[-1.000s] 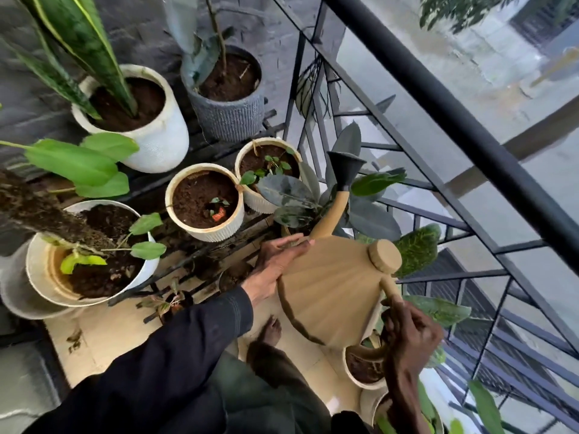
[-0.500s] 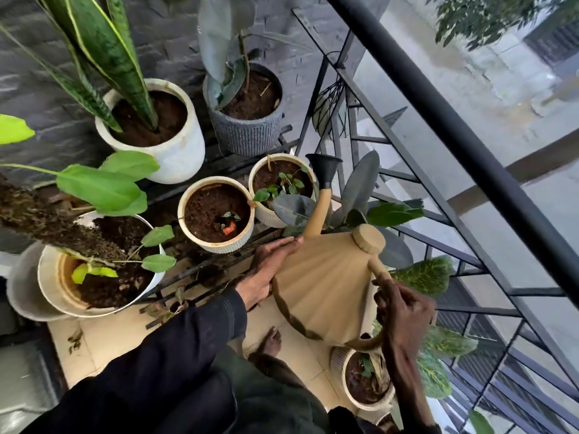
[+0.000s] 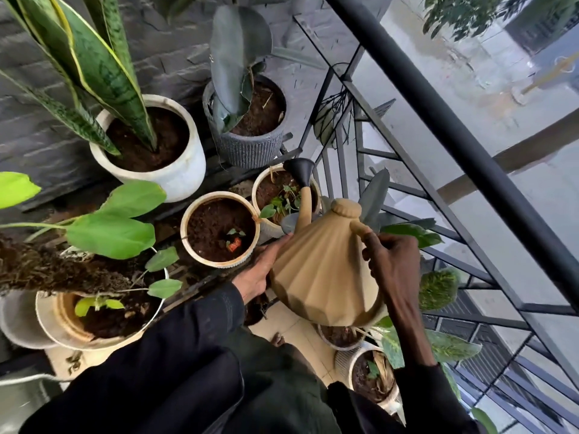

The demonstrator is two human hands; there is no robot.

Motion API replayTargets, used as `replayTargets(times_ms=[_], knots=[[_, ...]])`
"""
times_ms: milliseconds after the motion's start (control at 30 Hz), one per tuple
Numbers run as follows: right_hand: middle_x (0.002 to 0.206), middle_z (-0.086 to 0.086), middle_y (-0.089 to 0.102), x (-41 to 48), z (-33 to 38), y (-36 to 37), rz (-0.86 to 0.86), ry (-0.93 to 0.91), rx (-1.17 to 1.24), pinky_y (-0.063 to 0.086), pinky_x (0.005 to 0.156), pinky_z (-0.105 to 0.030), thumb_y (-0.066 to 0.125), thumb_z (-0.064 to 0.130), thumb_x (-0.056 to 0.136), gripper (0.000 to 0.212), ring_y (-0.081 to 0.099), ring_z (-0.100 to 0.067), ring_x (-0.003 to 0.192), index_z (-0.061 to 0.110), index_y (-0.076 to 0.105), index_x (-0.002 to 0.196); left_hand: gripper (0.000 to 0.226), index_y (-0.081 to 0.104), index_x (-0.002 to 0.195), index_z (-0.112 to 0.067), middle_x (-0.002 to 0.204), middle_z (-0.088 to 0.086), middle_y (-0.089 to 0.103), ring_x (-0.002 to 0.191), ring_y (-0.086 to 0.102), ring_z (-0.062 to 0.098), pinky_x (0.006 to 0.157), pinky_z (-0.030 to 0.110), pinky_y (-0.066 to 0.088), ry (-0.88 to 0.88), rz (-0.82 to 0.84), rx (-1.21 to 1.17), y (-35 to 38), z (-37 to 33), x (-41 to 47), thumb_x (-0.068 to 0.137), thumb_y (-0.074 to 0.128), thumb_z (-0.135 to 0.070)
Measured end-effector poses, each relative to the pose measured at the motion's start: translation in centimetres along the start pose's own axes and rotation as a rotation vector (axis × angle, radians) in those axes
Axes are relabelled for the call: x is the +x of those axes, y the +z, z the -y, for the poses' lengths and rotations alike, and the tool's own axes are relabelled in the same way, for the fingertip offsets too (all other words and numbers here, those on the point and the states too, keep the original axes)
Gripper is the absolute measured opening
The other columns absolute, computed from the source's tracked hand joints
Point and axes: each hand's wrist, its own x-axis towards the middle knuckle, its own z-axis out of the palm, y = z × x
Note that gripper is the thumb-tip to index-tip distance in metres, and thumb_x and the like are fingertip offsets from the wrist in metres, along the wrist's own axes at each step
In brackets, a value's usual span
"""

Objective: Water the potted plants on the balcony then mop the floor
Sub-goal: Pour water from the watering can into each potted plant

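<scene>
A tan ribbed watering can point(image 3: 322, 270) is tilted forward, its black spout head point(image 3: 299, 173) over a small cream pot point(image 3: 315, 191) with green seedlings. My right hand point(image 3: 391, 264) grips the can's handle. My left hand point(image 3: 261, 270) lies flat against the can's left side, fingers straight. To the left of that pot stands another cream pot point(image 3: 219, 229) of dark soil with a tiny sprout. No water stream is visible.
A white pot with a snake plant point(image 3: 175, 170) and a grey ribbed pot point(image 3: 244, 148) stand behind on a black rack. A large white pot point(image 3: 50, 324) sits at left. More pots point(image 3: 372, 377) lie below the can. The black railing point(image 3: 470, 151) runs close on the right.
The can has moved left and forward from the dark-leaved plant by the railing; its spout head now hangs over the small cream pot. Both hands kept their hold.
</scene>
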Motion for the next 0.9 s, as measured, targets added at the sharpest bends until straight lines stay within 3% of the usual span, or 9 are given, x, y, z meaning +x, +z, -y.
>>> replayTargets(times_ms=[67,100,200,300,400,533,633,733,900], knots=[[0.061,-0.030,0.063,0.7,1.5,0.3,0.017,0.027,-0.054,0.040,0.051,-0.036,0.077,0.055,0.095,0.070,0.045,-0.019,0.048,-0.007,0.068,0.063,0.028,0.080,0.097,-0.025,0.088,-0.001,0.081,0.072,0.077,0.012,0.055,0.020,0.056,-0.032,0.035,-0.031,-0.3,-0.5,0.3,0.090,0.071,-0.051],[0.063,-0.031,0.066,1.1,2.2,0.5,0.027,0.036,-0.068,0.044,0.050,-0.041,0.077,0.054,0.095,0.069,0.047,-0.020,0.049,-0.008,0.070,0.065,0.025,0.080,0.093,-0.026,0.086,-0.001,0.081,0.069,0.076,0.011,0.053,0.019,0.055,-0.040,0.043,-0.041,-0.4,-0.7,0.6,0.092,0.070,-0.049],[0.070,-0.032,0.071,1.9,3.7,0.9,0.060,0.045,-0.101,0.056,0.057,-0.056,0.077,0.049,0.097,0.065,0.051,-0.024,0.053,-0.011,0.074,0.072,0.027,0.083,0.085,-0.028,0.087,-0.001,0.081,0.075,0.076,0.014,0.067,0.026,0.054,-0.047,0.055,-0.052,-0.8,-1.2,1.2,0.094,0.068,-0.049],[0.079,-0.040,0.069,2.3,4.2,1.0,0.089,0.044,-0.116,0.056,0.059,-0.058,0.076,0.049,0.098,0.071,0.049,-0.025,0.056,-0.019,0.071,0.080,0.028,0.079,0.099,-0.024,0.090,0.001,0.081,0.075,0.076,0.014,0.067,0.026,0.055,-0.056,0.044,-0.064,-1.0,-1.5,1.6,0.094,0.067,-0.049],[0.073,-0.033,0.072,2.8,4.4,1.0,0.091,0.055,-0.120,0.058,0.062,-0.058,0.076,0.049,0.098,0.066,0.052,-0.025,0.055,-0.012,0.074,0.075,0.029,0.079,0.100,-0.021,0.090,0.003,0.080,0.070,0.076,0.014,0.056,0.022,0.056,-0.065,0.035,-0.098,-1.0,-1.7,1.9,0.092,0.070,-0.048],[0.064,-0.025,0.072,3.5,4.5,0.9,0.086,0.035,-0.124,0.057,0.060,-0.058,0.077,0.047,0.098,0.060,0.054,-0.025,0.050,-0.004,0.075,0.068,0.045,0.078,0.112,-0.018,0.107,0.010,0.079,0.097,0.074,0.026,0.072,0.030,0.058,-0.086,0.009,-0.096,-0.9,-1.9,2.3,0.084,0.076,-0.054],[0.064,-0.025,0.072,4.0,4.3,0.8,0.106,0.018,-0.110,0.057,0.059,-0.057,0.077,0.046,0.099,0.058,0.054,-0.026,0.050,-0.003,0.076,0.068,0.048,0.078,0.111,-0.022,0.105,0.008,0.080,0.096,0.075,0.024,0.069,0.029,0.058,-0.083,0.002,-0.089,-0.9,-2.0,2.5,0.080,0.078,-0.058],[0.062,-0.024,0.071,4.5,3.7,0.5,0.121,0.002,-0.074,0.055,0.057,-0.056,0.076,0.044,0.099,0.057,0.052,-0.025,0.049,-0.005,0.077,0.071,0.047,0.078,0.111,-0.023,0.107,0.008,0.080,0.101,0.074,0.027,0.077,0.032,0.057,-0.078,-0.012,-0.101,-0.6,-1.7,2.6,0.080,0.077,-0.059],[0.069,-0.037,0.066,4.9,2.2,0.3,0.111,0.013,0.004,0.040,0.053,-0.037,0.077,0.045,0.097,0.064,0.044,-0.020,0.052,-0.015,0.072,0.077,0.041,0.080,0.107,-0.023,0.105,0.008,0.080,0.091,0.077,0.023,0.073,0.031,0.060,-0.083,-0.011,-0.104,0.2,-1.9,2.2,0.083,0.076,-0.055]])
